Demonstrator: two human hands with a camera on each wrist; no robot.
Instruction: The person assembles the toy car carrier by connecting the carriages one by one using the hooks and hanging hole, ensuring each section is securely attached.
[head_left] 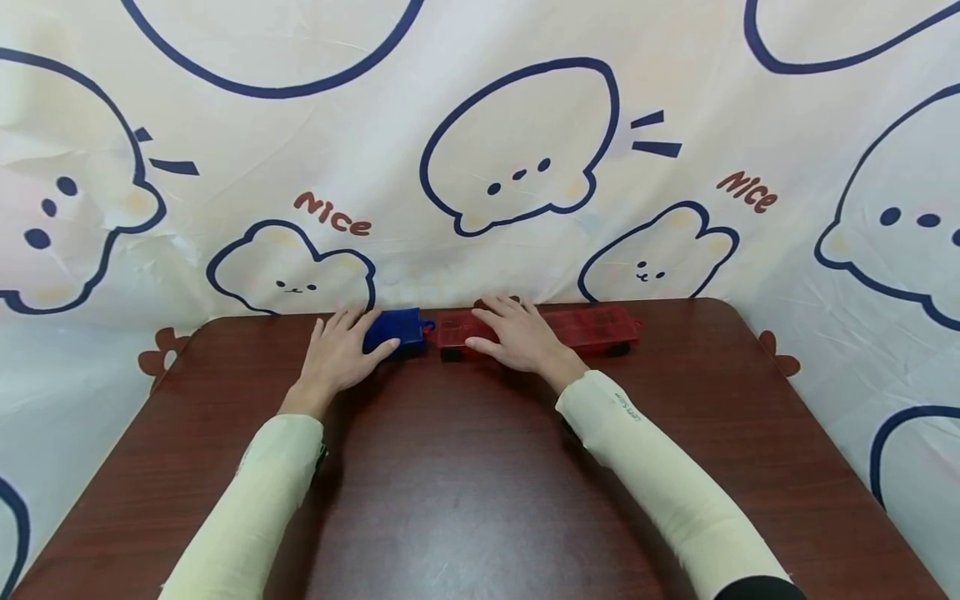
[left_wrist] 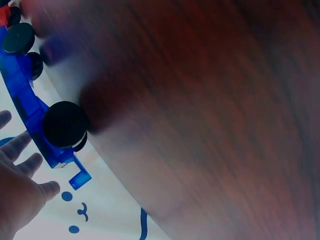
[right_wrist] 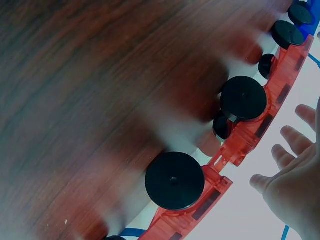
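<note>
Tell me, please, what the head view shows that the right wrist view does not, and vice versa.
Only the head view shows the left hand, the pale sleeves and the reddish "Nice" lettering. Only the right wrist view clearly shows the coupling between two red toy cars. Both show the right hand, red toy cars, some of the blue toy car, the brown table and the printed backdrop.

Tabletop (head_left: 465, 467): dark reddish-brown wood grain, far corners rounded
Backdrop cloth (head_left: 472, 267): off-white, lightly rippled, behind the tabletop and along its left and right sides
Cartoon animal prints (head_left: 521, 146): navy outlines, beyond the tabletop's far edge and beside it
"Nice" lettering (head_left: 333, 215): red-brown, twice above the tabletop's far edge
Flower prints (head_left: 154, 363): brown, just outside the tabletop's far corners
Glare (head_left: 457, 533): soft, pale, on the tabletop's near middle
</note>
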